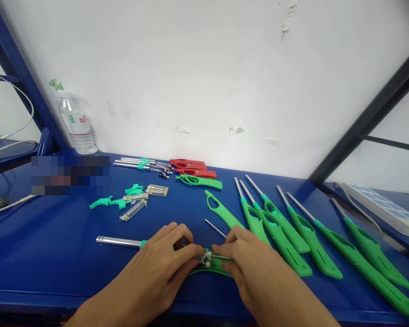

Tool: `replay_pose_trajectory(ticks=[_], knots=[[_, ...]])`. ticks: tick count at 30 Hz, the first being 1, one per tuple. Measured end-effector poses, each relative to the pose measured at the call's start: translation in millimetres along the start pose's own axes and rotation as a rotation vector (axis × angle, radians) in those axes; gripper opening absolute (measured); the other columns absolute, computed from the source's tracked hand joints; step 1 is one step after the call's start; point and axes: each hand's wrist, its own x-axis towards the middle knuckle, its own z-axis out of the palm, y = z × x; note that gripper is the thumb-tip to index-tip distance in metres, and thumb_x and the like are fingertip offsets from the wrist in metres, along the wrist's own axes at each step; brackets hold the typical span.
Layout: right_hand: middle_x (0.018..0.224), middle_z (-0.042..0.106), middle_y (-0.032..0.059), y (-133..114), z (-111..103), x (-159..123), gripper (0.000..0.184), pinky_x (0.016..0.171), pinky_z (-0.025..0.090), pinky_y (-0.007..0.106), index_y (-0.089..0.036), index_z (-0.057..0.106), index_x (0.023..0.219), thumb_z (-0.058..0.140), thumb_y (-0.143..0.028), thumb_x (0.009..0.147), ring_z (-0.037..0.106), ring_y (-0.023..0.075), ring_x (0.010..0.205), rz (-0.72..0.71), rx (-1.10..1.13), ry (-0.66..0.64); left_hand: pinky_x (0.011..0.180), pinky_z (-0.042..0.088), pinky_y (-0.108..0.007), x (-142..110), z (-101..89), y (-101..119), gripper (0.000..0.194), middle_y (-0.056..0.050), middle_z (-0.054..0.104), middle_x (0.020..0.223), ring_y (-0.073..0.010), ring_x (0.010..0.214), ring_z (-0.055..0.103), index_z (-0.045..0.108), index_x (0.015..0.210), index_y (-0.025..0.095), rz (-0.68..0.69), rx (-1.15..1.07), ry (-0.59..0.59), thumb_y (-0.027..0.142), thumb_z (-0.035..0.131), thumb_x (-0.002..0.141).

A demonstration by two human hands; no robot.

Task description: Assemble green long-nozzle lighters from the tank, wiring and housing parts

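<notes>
Red characters [83,120] on the bottle label [77,127] are illegible.

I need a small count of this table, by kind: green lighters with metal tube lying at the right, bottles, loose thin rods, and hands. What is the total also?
Green lighters at the right: 6
Bottle: 1
Thin rod: 1
Left hand and right hand: 2
Total: 10

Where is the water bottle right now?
In the head view, the water bottle stands at the far left of the blue table, against the white wall.
</notes>
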Motion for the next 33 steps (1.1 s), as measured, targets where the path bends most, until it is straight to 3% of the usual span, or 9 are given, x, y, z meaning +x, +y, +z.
replay_pose_trajectory(ticks=[5,9,12,23,29,33], knots=[[0.099,0.075,0.0065,-4,-13,2,0.034,0.071,0.052,0.033,-0.029,0.083,0.099,0.065,-0.006,0.082,0.072,0.0254,0.086,0.000,-0.023,-0.002,0.082,0.043,-0.036,2,0.0,1,0.027,-0.005,0.057,0.111,-0.0209,0.094,0.052,0.064,0.122,0.028,0.017,0.007,0.005,0.016,0.042,0.112],[0.095,0.076,0.0053,-8,-27,11,0.024,0.059,0.045,0.033,-0.030,0.082,0.093,0.068,-0.012,0.087,0.072,0.0253,0.074,0.079,-0.100,-0.148,0.080,0.042,-0.037,3,-0.7,1,0.028,-0.005,0.057,0.110,-0.0214,0.092,0.052,0.066,0.121,0.028,0.020,0.029,-0.002,0.016,0.043,0.111],[0.099,0.076,0.0053,-10,-32,15,0.025,0.057,0.041,0.034,-0.031,0.082,0.097,0.067,-0.013,0.089,0.074,0.0274,0.077,0.099,-0.129,-0.208,0.081,0.041,-0.038,3,-1.6,1,0.029,-0.004,0.057,0.109,-0.0210,0.091,0.051,0.067,0.119,0.027,0.031,0.022,-0.027,0.014,0.042,0.111],[0.105,0.077,0.0050,-15,-38,13,0.028,0.060,0.040,0.035,-0.034,0.081,0.104,0.062,-0.015,0.096,0.076,0.0291,0.086,0.121,-0.161,-0.279,0.077,0.038,-0.036,2,-1.3,0,0.028,-0.004,0.058,0.110,-0.0203,0.090,0.050,0.066,0.117,0.026,0.054,0.020,-0.007,0.011,0.044,0.110],[0.111,0.079,0.0006,-15,-38,10,0.026,0.071,0.045,0.038,-0.034,0.079,0.106,0.071,-0.015,0.092,0.076,0.0326,0.100,0.189,-0.088,-0.209,0.077,0.036,-0.035,5,-4.4,0,0.030,-0.001,0.062,0.105,-0.0190,0.085,0.050,0.066,0.119,0.026,0.123,0.015,0.031,0.007,0.047,0.108],[0.101,0.081,-0.0043,-13,-37,10,0.024,0.068,0.040,0.037,-0.035,0.077,0.102,0.078,-0.016,0.087,0.076,0.0313,0.095,0.229,-0.059,-0.148,0.076,0.035,-0.035,6,-4.5,0,0.030,-0.001,0.063,0.103,-0.0192,0.084,0.050,0.067,0.119,0.027,0.120,0.028,0.040,0.009,0.047,0.108]])
